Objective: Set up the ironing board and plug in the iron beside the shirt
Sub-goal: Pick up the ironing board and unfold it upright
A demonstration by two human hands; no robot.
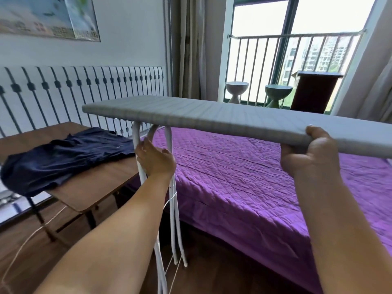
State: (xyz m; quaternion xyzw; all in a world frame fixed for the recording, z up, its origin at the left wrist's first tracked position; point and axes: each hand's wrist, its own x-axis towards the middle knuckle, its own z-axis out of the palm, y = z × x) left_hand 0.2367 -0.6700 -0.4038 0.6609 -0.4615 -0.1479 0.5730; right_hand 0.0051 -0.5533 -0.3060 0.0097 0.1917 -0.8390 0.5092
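Observation:
A grey padded ironing board [191,112] is held level in the air between a small table and a bed. My right hand [311,151] grips its near edge on the right. My left hand [156,159] is wrapped around the white metal legs [176,219], which hang close together under the board down to the floor. A dark navy shirt [63,158] lies crumpled on the wooden table [93,194] at the left. No iron is in view.
A bed with a purple quilt [244,183] fills the right side. A thin white cord [29,236] runs across the wooden floor under the table. Behind are a patterned wall panel, curtains, a railed window, two stools [236,90] and a dark cabinet [314,92].

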